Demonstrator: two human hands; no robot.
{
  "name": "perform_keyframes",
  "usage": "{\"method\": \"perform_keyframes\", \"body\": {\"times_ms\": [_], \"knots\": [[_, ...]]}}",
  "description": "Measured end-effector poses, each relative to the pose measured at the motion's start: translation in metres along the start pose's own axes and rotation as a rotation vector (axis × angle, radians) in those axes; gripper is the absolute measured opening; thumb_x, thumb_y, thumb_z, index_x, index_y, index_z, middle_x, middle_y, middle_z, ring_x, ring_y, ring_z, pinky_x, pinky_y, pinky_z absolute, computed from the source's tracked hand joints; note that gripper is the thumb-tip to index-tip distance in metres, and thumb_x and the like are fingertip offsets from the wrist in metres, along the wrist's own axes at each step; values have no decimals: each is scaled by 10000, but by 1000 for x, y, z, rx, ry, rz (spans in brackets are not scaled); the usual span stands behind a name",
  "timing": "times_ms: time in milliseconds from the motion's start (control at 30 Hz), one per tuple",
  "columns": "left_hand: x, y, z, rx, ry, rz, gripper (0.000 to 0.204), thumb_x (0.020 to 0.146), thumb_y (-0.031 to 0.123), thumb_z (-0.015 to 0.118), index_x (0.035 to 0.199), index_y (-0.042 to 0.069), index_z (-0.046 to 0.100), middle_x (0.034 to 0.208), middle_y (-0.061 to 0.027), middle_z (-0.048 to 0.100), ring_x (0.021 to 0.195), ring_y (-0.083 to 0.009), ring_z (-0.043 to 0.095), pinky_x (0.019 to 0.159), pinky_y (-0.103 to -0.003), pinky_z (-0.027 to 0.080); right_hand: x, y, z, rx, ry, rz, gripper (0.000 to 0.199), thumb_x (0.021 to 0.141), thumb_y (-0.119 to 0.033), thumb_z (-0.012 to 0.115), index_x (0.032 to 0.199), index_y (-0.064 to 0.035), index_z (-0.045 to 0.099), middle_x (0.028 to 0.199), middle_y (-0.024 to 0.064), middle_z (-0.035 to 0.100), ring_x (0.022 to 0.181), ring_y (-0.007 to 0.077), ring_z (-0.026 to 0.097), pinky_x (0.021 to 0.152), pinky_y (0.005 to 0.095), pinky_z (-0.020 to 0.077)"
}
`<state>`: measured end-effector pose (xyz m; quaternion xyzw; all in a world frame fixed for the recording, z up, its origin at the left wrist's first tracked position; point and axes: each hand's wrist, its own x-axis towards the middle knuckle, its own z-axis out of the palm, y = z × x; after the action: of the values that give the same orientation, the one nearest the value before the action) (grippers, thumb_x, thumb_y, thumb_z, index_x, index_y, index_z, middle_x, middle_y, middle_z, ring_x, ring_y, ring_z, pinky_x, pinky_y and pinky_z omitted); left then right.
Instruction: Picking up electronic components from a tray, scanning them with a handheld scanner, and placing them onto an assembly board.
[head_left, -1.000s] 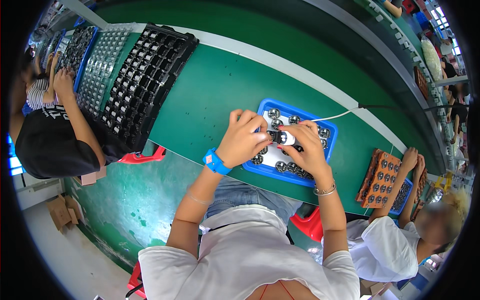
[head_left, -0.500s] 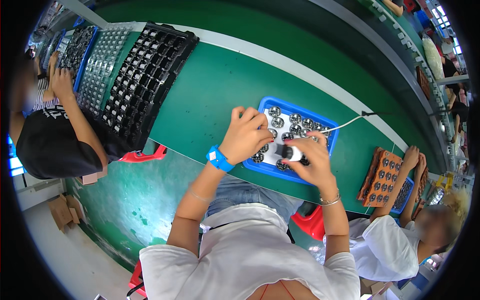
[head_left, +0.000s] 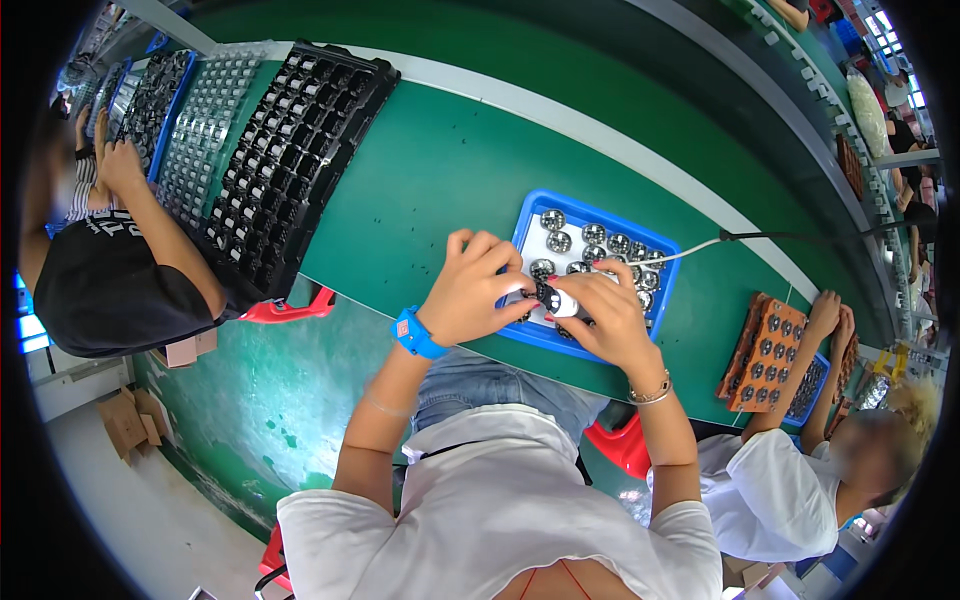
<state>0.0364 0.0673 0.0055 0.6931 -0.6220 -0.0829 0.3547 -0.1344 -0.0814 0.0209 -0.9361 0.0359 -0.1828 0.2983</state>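
Observation:
My right hand (head_left: 618, 322) grips a short cylinder (head_left: 563, 302), white with a black end that points left. At that black end, my left hand (head_left: 472, 285) pinches a small dark part, mostly hidden by the fingers. Both hands are over the near part of a blue tray (head_left: 521, 226) with a white liner. Several shiny round parts (head_left: 558, 241) lie in rows inside it. A white cable (head_left: 690, 249) runs from the right to behind my right hand; its end is hidden.
Left on the green table (head_left: 430, 160) stands a large black compartment tray (head_left: 290, 150) filled with parts. Orange boards (head_left: 768, 355) with round parts lie at the right, near a co-worker's hands (head_left: 835, 318). Another person (head_left: 115, 270) works at the left.
My left hand has shifted slightly left and down. The cylinder has moved left, and its black end now meets the part in my left fingers. The cable hangs a little lower.

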Motion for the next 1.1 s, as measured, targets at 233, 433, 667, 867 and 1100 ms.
{"method": "perform_keyframes", "body": {"times_ms": [233,433,667,867,1100], "knots": [[2,-5,11,58,-30,49,115,704,232,774,788,176,718,854,37,519,926,-187,496,899,-423,322,-12,0,-2,7,112,124,415,713,-198,805,1086,-74,670,986,66,702,890,207,647,930,387,406],[9,-5,14,55,-43,118,111,723,236,763,811,182,724,855,38,515,918,-180,494,901,-420,322,-17,-13,-15,69,73,106,417,686,-196,839,1043,-58,673,987,60,710,899,214,652,904,366,416],[-9,-7,1,6,17,5,133,733,222,765,852,180,725,835,9,504,856,-193,491,863,-388,321,-11,-15,0,49,-29,5,429,716,-149,774,1123,-85,651,1052,44,694,921,185,650,877,360,452],[-29,0,-6,-14,-18,-41,150,722,227,779,851,178,720,821,4,496,827,-198,485,844,-378,322,-9,-16,3,69,-44,9,421,720,-137,766,1121,-84,651,1059,43,697,916,183,654,858,350,458],[-23,8,5,-20,-63,17,168,700,263,789,832,192,714,820,22,482,859,-185,486,865,-397,323,-11,-16,3,62,-37,9,419,718,-140,770,1114,-74,650,1060,46,696,911,182,654,857,351,458]]}}
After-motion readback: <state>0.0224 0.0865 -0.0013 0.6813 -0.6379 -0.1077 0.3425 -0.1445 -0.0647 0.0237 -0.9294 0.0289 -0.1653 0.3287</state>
